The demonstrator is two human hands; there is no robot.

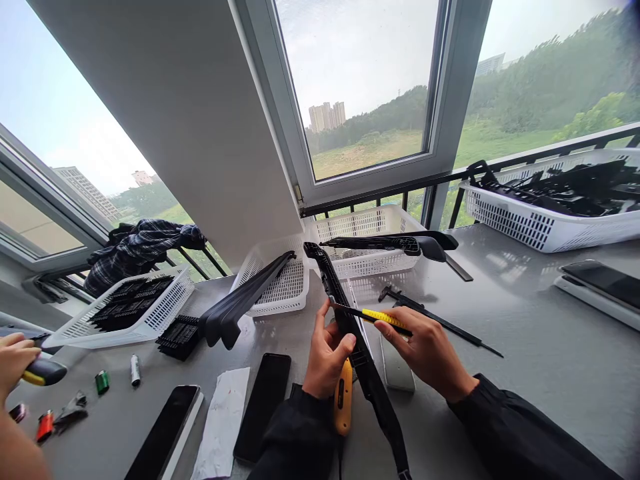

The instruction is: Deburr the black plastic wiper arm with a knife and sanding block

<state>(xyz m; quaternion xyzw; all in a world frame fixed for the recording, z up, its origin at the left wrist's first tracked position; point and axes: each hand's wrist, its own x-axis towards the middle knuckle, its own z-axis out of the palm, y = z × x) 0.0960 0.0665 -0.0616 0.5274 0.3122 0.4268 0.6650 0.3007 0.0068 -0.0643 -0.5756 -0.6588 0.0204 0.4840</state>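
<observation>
My left hand [325, 357] grips a long, ribbed black plastic strip [373, 383], which slants from the white baskets down toward me. In my right hand [427, 343] is a utility knife [380, 316] with a yellow and black handle. Its blade end lies across the strip close to my left fingertips; whether it touches cannot be made out. Under the strip, beside my left wrist, lies a yellow-handled tool [343, 403] with a cord. A black caliper [443, 322] rests beyond my right hand.
White baskets with black parts stand at the back left [170, 303], middle [370, 267] and right [550, 233]. Phones [263, 407], white paper [223, 420] and batteries [103, 382] lie on the left. Another person's hand [15, 360] holds a tool at the left edge.
</observation>
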